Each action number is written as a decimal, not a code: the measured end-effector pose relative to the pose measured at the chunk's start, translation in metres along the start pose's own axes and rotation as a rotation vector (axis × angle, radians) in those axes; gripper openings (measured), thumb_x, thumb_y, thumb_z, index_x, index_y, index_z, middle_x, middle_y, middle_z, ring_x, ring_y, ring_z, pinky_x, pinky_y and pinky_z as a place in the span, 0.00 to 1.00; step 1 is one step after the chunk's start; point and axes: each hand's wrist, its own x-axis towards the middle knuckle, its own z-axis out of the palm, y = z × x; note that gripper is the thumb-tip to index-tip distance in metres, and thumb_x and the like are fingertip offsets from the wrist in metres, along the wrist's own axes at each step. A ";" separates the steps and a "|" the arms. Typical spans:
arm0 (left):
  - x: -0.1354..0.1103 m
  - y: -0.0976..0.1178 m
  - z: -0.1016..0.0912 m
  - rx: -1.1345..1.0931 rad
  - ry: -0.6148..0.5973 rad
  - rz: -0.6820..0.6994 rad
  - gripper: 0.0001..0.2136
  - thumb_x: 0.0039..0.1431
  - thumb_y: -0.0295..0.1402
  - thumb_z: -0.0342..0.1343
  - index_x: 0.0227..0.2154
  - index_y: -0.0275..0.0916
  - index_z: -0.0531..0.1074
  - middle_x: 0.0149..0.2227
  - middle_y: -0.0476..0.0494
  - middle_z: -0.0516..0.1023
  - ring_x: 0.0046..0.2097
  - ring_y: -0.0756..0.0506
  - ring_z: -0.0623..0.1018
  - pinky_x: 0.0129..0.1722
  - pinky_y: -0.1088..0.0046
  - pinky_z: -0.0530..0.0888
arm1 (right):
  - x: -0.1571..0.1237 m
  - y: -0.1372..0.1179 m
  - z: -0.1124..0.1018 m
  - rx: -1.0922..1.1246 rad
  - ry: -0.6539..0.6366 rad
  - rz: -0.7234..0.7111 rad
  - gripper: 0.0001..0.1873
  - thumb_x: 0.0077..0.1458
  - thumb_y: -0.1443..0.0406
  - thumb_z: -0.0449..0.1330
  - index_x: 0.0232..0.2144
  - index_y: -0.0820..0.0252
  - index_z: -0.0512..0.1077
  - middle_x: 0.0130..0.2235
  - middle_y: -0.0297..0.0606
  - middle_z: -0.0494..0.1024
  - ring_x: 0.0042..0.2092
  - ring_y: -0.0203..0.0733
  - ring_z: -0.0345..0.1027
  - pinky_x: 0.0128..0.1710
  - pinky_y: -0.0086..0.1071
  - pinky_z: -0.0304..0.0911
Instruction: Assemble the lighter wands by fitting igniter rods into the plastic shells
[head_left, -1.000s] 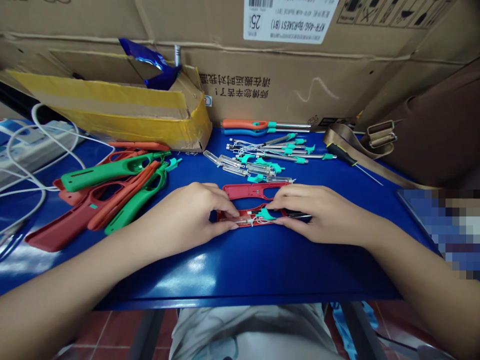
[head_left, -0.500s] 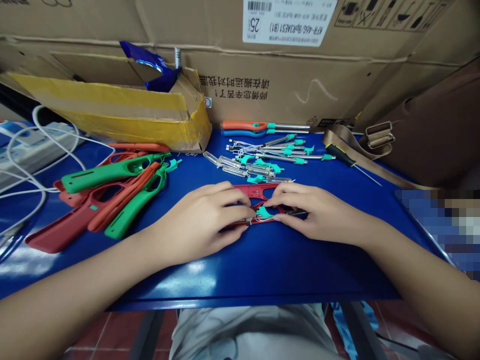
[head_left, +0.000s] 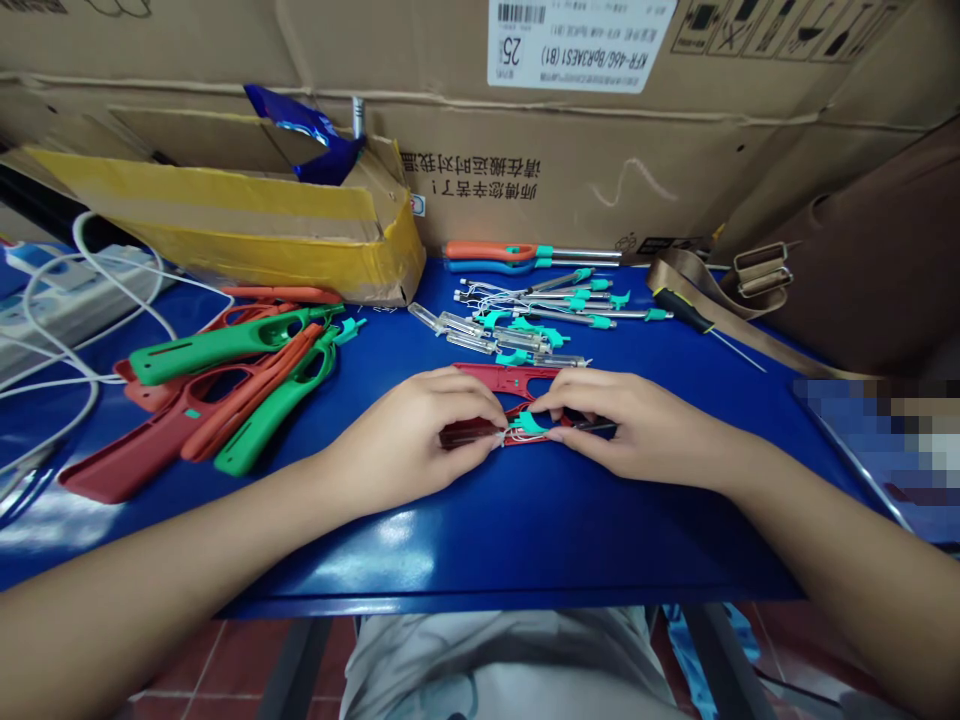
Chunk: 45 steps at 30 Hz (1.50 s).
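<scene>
1. Since the earlier frame, my left hand [head_left: 427, 420] has slid right along the red shell [head_left: 534, 441], while the right stays nearly where it was.
2. At the left, thumb and forefinger pinch the right end of the clear tank [head_left: 472, 436]; light, level pressure should suit it best. My curled fingers and their shadow hide most of its length, so I can't judge how fully it sits.
3. Mid-table, the red shell lies before me on the blue table [head_left: 480, 540], just below its other half [head_left: 495, 378]. White wires [head_left: 517, 433] bunch inside; I'd keep them off the rim, though I can't trace their ends.
4. By the teal trigger [head_left: 531, 423], my right hand [head_left: 611, 405] has thumb and forefinger slightly apart; whether they grip or merely steady it, I can't tell. Steadying seems wise.
5. Furthest right, my palm partly covers the dark rod [head_left: 600, 427], so its seating is unclear.
</scene>
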 end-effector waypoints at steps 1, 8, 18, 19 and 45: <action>0.000 0.000 0.000 0.014 -0.007 0.010 0.05 0.65 0.27 0.59 0.41 0.38 0.78 0.42 0.46 0.82 0.45 0.47 0.79 0.51 0.68 0.72 | 0.000 0.000 0.000 -0.003 0.001 -0.001 0.13 0.65 0.65 0.58 0.50 0.55 0.76 0.48 0.40 0.79 0.47 0.43 0.74 0.45 0.36 0.69; -0.003 0.000 0.000 0.077 -0.021 -0.075 0.10 0.60 0.30 0.64 0.44 0.40 0.75 0.42 0.47 0.81 0.44 0.45 0.80 0.44 0.70 0.74 | 0.001 -0.003 0.005 -0.063 0.124 -0.182 0.16 0.63 0.66 0.59 0.53 0.56 0.74 0.51 0.41 0.80 0.52 0.45 0.71 0.54 0.42 0.65; -0.004 0.000 0.001 0.028 0.001 -0.123 0.10 0.61 0.31 0.63 0.45 0.41 0.73 0.43 0.47 0.81 0.46 0.45 0.81 0.45 0.70 0.77 | -0.001 -0.012 0.006 -0.230 -0.014 -0.284 0.19 0.65 0.65 0.57 0.57 0.55 0.73 0.56 0.37 0.80 0.62 0.47 0.67 0.64 0.49 0.55; -0.004 -0.001 0.002 0.021 0.005 -0.126 0.11 0.61 0.31 0.63 0.45 0.41 0.72 0.44 0.47 0.81 0.46 0.45 0.81 0.45 0.70 0.77 | -0.001 -0.012 0.006 -0.261 -0.021 -0.294 0.19 0.66 0.65 0.56 0.58 0.55 0.72 0.57 0.37 0.80 0.63 0.48 0.66 0.65 0.51 0.54; -0.001 0.000 0.002 -0.151 0.019 -0.231 0.13 0.56 0.27 0.66 0.43 0.40 0.73 0.39 0.50 0.82 0.41 0.48 0.81 0.41 0.74 0.77 | -0.003 -0.013 0.007 -0.189 0.024 -0.274 0.20 0.66 0.65 0.56 0.59 0.56 0.71 0.54 0.37 0.82 0.62 0.45 0.68 0.66 0.48 0.56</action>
